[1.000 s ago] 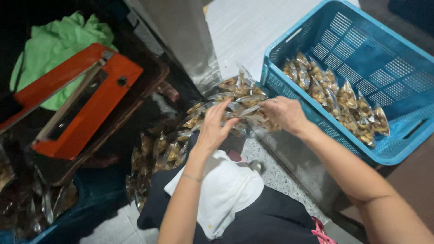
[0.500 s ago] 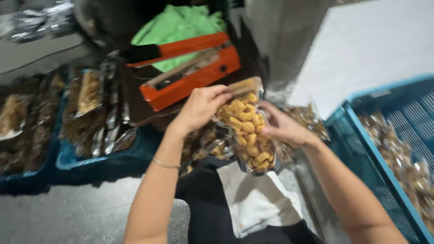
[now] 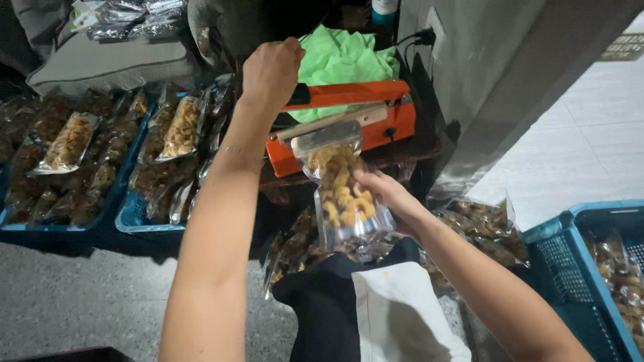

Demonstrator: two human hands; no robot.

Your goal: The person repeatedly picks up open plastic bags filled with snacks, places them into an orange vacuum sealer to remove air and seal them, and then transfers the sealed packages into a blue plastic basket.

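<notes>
Head view: the left hand (image 3: 272, 70) is clenched over the black handle of the orange heat sealer (image 3: 349, 117), so the handle is mostly hidden under the fist. The right hand (image 3: 389, 194) grasps a clear snack pouch (image 3: 345, 191) from its right side, fingers wrapped behind it; the pouch's open top lies between the sealer's raised arm and its base, and the exact edge is hard to make out. A green cloth (image 3: 342, 57) sits behind the sealer, partly covered by it. To the left, blue trays (image 3: 137, 221) hold more filled pouches, their far ends lost in shadow. A blue basket (image 3: 570, 268) at the right is cut off by the frame edge. A white cloth (image 3: 402, 315) lies on the person's dark lap, its lower part out of frame.
</notes>
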